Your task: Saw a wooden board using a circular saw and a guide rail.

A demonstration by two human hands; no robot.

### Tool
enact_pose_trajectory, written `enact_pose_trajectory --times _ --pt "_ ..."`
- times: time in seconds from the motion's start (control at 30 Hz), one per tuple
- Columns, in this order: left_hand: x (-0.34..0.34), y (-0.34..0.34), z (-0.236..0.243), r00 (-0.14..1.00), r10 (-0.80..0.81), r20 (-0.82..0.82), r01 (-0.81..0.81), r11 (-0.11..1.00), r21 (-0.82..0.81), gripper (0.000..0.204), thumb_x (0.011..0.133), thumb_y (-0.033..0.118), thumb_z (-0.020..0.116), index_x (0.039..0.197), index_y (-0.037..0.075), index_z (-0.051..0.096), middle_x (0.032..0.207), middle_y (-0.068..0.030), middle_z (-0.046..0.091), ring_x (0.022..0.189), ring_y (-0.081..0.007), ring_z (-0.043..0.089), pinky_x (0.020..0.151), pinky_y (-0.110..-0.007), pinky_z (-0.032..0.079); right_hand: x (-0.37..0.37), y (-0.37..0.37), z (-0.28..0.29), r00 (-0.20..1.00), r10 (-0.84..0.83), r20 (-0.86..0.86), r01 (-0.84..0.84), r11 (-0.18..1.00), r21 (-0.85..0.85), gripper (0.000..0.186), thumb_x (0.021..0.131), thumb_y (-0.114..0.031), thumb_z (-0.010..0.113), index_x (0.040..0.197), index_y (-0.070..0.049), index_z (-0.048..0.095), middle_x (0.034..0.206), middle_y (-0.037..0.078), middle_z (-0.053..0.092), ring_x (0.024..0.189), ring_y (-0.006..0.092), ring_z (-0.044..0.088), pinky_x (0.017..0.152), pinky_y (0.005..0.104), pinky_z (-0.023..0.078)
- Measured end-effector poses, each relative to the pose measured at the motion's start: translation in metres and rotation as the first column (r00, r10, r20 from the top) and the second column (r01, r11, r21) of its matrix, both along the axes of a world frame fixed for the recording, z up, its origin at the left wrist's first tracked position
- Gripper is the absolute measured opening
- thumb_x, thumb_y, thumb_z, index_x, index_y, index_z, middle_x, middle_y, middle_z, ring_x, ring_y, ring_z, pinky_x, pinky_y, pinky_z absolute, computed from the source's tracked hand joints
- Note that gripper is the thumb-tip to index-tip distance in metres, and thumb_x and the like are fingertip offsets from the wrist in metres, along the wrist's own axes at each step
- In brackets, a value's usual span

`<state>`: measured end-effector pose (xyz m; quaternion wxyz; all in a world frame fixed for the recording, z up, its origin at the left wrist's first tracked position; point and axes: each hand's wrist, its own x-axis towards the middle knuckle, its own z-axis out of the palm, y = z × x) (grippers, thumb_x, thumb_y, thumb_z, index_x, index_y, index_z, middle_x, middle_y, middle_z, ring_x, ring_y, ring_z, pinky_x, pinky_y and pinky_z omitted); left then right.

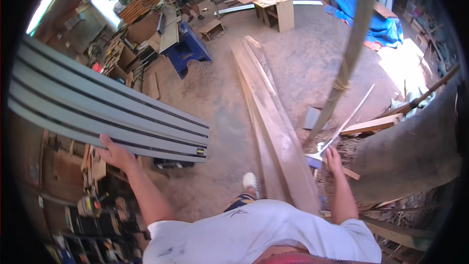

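The biggest thing I'm seeing is a long grey panel (112, 102) with black strips running along it, slanting across the person's left side above the dusty floor (215, 102). The step in hand, as I'm judging it, is holding and positioning that panel; moving it on from here would be calling for a firm hold and a watch on its far end, since one hand seems to be steadying a lot of length. Its outer end is fading into the dark rim, so I'm not telling whether it is ending there, and whatever else may be bearing its weight is staying out of sight. Long wooden planks (273, 117) are lying in front of the person, their near ends disappearing behind the white shirt (254, 227). A wooden pole (349, 63) is rising past the right side, its top being cut off. Farther back, a small wooden desk (286, 17) is carrying tools too small to make out. The left hand (117, 155) is gripping the panel's near edge, most of its fingers hiding behind it. The right hand (333, 160) is hovering at the broad end of a thin pale rod (351, 116); whether those fingers are closing on it or just resting beside it, I cannot tell.
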<state>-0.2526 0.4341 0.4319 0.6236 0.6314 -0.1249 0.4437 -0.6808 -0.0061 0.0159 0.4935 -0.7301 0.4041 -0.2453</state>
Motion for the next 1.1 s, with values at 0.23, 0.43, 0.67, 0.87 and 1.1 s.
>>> enact_pose_trajectory --times 0.23,0.43,0.67,0.87,1.1 --pt "0.226 -0.006 -0.001 0.997 0.065 -0.046 -0.062 0.996 0.065 0.046 0.101 0.026 0.051 0.131 -0.009 0.044 0.124 -0.0199 0.056 0.105 -0.0253 0.056 0.093 -0.035 0.046 0.185 0.023 -0.032 0.736 0.403 -0.544 -0.324 0.915 0.239 0.054 0.094 -0.051 0.049 0.118 -0.004 0.062 0.105 0.018 0.067 0.101 0.0319 0.063 0.090 0.0410 0.048" --pt "0.373 -0.040 0.004 0.995 0.079 -0.058 -0.074 0.994 0.079 0.050 0.100 0.029 0.052 0.131 -0.009 0.044 0.124 -0.0215 0.055 0.106 -0.0265 0.055 0.093 -0.035 0.046 0.183 0.008 -0.080 0.477 0.498 -0.725 -0.048 0.838 0.544 0.064 0.090 -0.060 0.046 0.113 -0.003 0.066 0.107 0.024 0.066 0.104 0.0372 0.063 0.089 0.0450 0.047" --pt "0.552 -0.111 -0.015 0.989 -0.149 -0.009 0.147 0.984 -0.098 0.052 0.098 0.027 0.056 0.133 -0.008 0.041 0.129 -0.0197 0.052 0.108 -0.0254 0.054 0.095 -0.037 0.044 0.434 -0.135 -0.158 0.545 0.530 -0.650 -0.332 0.848 0.413 0.057 0.093 -0.051 0.045 0.113 -0.001 0.065 0.107 0.026 0.065 0.099 0.0385 0.064 0.085 0.0477 0.049" --pt "0.703 -0.218 -0.023 0.986 -0.152 -0.067 0.134 0.967 -0.218 0.056 0.097 0.032 0.058 0.135 -0.005 0.042 0.130 -0.0153 0.051 0.114 -0.0231 0.051 0.100 -0.036 0.039 0.868 -0.248 0.011 0.859 0.457 -0.231 -0.493 0.860 -0.130 0.039 0.096 -0.035 0.052 0.107 0.001 0.064 0.108 0.025 0.064 0.105 0.0395 0.059 0.090 0.0409 0.046" --pt "0.900 -0.361 -0.061 0.873 -0.459 -0.168 0.341 0.818 -0.464 0.042 0.099 0.029 0.054 0.127 -0.002 0.048 0.118 -0.0114 0.058 0.105 -0.0184 0.055 0.091 -0.034 0.046 1.127 -0.245 0.132 0.904 0.370 0.215 -0.424 0.696 0.580 0.064 0.094 -0.053 0.053 0.138 -0.007 0.045 0.131 0.012 0.056 0.117 0.0222 0.054 0.095 0.0346 0.044"
